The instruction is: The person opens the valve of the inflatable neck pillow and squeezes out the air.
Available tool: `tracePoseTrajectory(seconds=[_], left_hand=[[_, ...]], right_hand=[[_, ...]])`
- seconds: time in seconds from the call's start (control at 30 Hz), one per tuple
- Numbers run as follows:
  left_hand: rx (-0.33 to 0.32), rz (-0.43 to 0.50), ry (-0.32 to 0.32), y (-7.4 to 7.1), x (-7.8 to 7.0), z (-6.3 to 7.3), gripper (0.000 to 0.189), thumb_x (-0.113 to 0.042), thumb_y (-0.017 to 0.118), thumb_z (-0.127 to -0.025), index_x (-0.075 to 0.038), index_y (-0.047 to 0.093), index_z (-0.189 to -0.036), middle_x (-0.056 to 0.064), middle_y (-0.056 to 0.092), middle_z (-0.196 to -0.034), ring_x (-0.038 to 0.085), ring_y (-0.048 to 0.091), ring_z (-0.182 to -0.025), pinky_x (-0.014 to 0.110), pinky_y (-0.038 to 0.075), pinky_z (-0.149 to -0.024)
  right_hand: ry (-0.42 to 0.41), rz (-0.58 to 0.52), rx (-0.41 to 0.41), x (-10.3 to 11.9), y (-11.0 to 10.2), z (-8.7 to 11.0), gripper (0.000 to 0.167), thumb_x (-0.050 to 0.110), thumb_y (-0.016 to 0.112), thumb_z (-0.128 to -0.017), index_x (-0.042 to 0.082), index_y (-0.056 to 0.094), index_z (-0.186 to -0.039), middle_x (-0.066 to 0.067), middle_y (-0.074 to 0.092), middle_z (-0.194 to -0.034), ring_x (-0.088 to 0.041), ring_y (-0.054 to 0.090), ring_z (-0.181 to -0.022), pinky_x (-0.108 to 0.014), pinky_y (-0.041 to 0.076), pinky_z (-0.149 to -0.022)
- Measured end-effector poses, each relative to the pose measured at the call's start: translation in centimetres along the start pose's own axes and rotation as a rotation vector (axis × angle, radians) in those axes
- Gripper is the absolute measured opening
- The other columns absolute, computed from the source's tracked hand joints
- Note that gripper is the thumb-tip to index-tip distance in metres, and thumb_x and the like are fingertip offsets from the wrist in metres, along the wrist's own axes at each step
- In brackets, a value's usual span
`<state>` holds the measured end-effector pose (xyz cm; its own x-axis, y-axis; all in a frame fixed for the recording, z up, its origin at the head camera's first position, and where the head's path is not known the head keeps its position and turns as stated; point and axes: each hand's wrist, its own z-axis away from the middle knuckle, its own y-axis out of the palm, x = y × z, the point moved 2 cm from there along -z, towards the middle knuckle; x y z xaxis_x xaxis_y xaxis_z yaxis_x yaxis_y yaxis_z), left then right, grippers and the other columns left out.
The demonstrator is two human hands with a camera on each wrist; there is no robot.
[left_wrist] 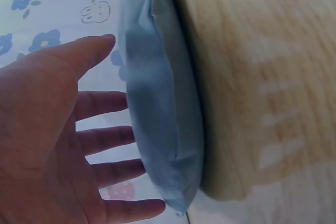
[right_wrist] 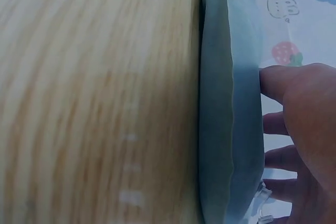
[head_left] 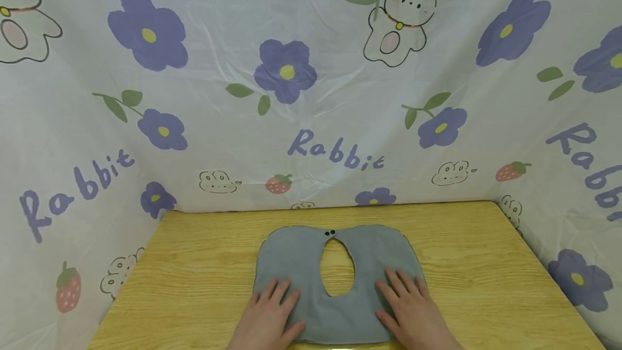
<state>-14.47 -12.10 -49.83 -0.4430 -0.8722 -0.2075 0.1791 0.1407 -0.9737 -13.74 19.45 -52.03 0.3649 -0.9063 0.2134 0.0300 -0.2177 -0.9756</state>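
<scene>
A grey-blue padded cloth piece (head_left: 340, 315), shaped like a neck wrap, lies flat on the wooden table. It has a teardrop opening in its middle and two small dark snaps (head_left: 330, 233) at the far edge. My left hand (head_left: 267, 315) rests on its near left part with fingers spread. On the near right part lies my right hand (head_left: 413, 309), its fingers spread too. From the side, the left wrist view shows the fingertips touching the puffy cloth. A small clear plastic piece (right_wrist: 264, 198) shows by the right fingers in the right wrist view; what it is, I cannot tell.
The light wooden table (head_left: 194, 263) reaches back to a white curtain (head_left: 218, 139) printed with rabbits, purple flowers and strawberries. This curtain also hangs along the left and right sides of the table.
</scene>
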Motion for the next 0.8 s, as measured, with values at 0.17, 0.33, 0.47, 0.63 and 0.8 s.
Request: tracePoseTrajectory(seconds=[0.17, 0.33, 0.47, 0.63, 0.8], left_hand=[[-0.016, -0.015, 0.01, 0.8, 0.2, 0.0, 0.059, -0.056, 0.066, -0.095, -0.015, 0.064, -0.137, 0.014, 0.054, -0.145, 0.044, 0.047, -0.134, 0.065, 0.047, -0.095], [-0.02, -0.023, 0.012, 1.2, 0.2, 0.0, 0.057, -0.054, 0.068, -0.094, -0.016, 0.064, -0.137, 0.014, 0.054, -0.144, 0.044, 0.047, -0.134, 0.066, 0.047, -0.095], [-0.022, -0.024, 0.013, 1.3, 0.2, 0.0, 0.057, -0.053, 0.069, -0.094, -0.016, 0.064, -0.137, 0.013, 0.054, -0.144, 0.044, 0.048, -0.134, 0.068, 0.047, -0.094], [-0.037, -0.03, 0.019, 1.5, 0.1, -0.1, 0.056, -0.052, 0.071, -0.093, -0.016, 0.065, -0.136, 0.013, 0.055, -0.142, 0.043, 0.049, -0.132, 0.068, 0.047, -0.092], [-0.054, -0.042, 0.029, 1.7, 0.2, -0.1, 0.055, -0.052, 0.071, -0.093, -0.017, 0.065, -0.135, 0.012, 0.055, -0.141, 0.042, 0.051, -0.13, 0.067, 0.048, -0.09]], right_hand=[[-0.003, 0.016, 0.0, -0.1, 0.4, 0.0, 0.057, 0.046, 0.067, -0.098, 0.012, 0.06, -0.144, -0.018, 0.047, -0.155, -0.044, 0.042, -0.141, -0.069, 0.032, -0.109], [0.013, 0.01, 0.012, -0.2, 0.8, 0.0, 0.057, 0.047, 0.066, -0.098, 0.013, 0.061, -0.143, -0.017, 0.047, -0.155, -0.043, 0.041, -0.141, -0.069, 0.032, -0.108], [0.025, 0.0, 0.023, -0.3, 1.0, -0.1, 0.057, 0.049, 0.067, -0.097, 0.015, 0.061, -0.143, -0.016, 0.048, -0.154, -0.043, 0.042, -0.141, -0.069, 0.032, -0.109], [0.036, -0.001, 0.032, -0.3, 1.0, -0.1, 0.057, 0.049, 0.067, -0.097, 0.015, 0.061, -0.143, -0.016, 0.049, -0.153, -0.042, 0.042, -0.141, -0.069, 0.032, -0.109], [0.037, -0.006, 0.037, -0.3, 1.1, -0.1, 0.057, 0.048, 0.067, -0.097, 0.015, 0.061, -0.143, -0.016, 0.049, -0.153, -0.042, 0.043, -0.14, -0.07, 0.032, -0.108]])
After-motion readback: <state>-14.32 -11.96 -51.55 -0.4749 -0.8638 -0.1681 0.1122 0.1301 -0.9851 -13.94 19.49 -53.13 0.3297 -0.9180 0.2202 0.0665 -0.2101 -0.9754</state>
